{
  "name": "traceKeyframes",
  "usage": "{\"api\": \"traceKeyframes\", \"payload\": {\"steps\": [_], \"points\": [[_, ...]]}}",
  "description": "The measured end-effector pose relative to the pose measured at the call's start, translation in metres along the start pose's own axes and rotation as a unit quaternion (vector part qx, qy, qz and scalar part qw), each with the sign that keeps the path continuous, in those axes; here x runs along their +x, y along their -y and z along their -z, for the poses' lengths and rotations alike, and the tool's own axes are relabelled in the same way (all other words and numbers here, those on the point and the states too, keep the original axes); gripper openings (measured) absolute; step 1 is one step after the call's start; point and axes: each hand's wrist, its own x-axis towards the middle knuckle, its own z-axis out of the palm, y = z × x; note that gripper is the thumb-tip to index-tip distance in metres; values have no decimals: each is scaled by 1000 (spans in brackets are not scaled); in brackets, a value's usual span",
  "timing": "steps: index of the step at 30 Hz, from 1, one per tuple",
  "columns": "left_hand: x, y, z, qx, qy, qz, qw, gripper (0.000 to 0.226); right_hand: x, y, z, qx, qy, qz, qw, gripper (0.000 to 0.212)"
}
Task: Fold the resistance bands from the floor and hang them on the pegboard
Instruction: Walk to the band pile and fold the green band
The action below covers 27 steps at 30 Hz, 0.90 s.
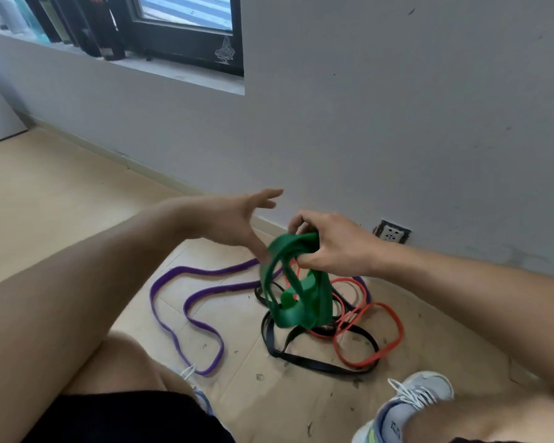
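**A:** so where's the green band (pixel 296 282) sitting in this one?

**B:** It hangs in the air, bunched into several loops, dangling down from the right hand (pixel 331 243). The top of the bundle is gathered in that hand, fingers curled around the folds and thumb tucked under, so the grip is closed tight on the band. The bottom of the loops hangs just above the pile on the floor (pixel 61 203).

**A:** and the other hand?

**B:** The left hand (pixel 237 219) is empty, fingers spread and pointing toward the wall (pixel 397 107), palm facing right. Its lower edge sits just beside the leftmost green loop; can't tell whether it's actually touching, it's blurry there. Both forearms reach forward from the bottom corners, the right wrist bent downward over the band.

**A:** what's under it?

**B:** The rest of the bands lie on the floor. A purple band (pixel 186 311) snakes out to the left, a black band (pixel 301 356) and a red band (pixel 368 334) are tangled together right below the green one. The floor looks like tan tile with bits of debris. A grey sneaker (pixel 410 401) shows at the lower right, near the red loop, and a wall socket (pixel 392 231) is low on the wall behind the right hand.
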Motion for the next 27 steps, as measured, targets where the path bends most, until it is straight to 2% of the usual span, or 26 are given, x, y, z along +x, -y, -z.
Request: {"api": "traceKeyframes", "payload": {"steps": [2,5,11,13,14,16,18,21,23,25,27], "points": [[6,-17,-17,21,19,-11,1000,138,-1,5,-4,-5,22,2,1000,35],[18,-24,-33,-39,55,-2,998,147,0,9,-6,-15,31,6,999,41],[23,-23,-34,15,33,-4,999,149,-3,6,-6,-27,39,-8,999,39],[19,-29,-32,55,17,9,998,138,-3,6,-6,-29,37,-2,999,36],[19,-30,-31,65,7,11,998,123,-3,6,-5,-27,35,4,999,37],[19,-31,-31,63,-10,6,998,73,-3,5,-3,-3,39,2,999,46],[17,-31,-32,39,-18,2,999,47,-2,3,0,28,53,-19,998,57],[16,-29,-29,-10,-44,-7,999,31,-2,-11,4,47,92,-52,993,58],[14,-27,-25,-44,-66,-16,997,23,-3,-28,2,34,133,-72,988,45],[13,-22,-21,-77,-92,-23,993,25,-6,-46,-3,50,166,-93,980,27],[12,-15,-15,-122,-121,-26,985,30,-8,-60,-8,79,184,-105,974,17]]}}
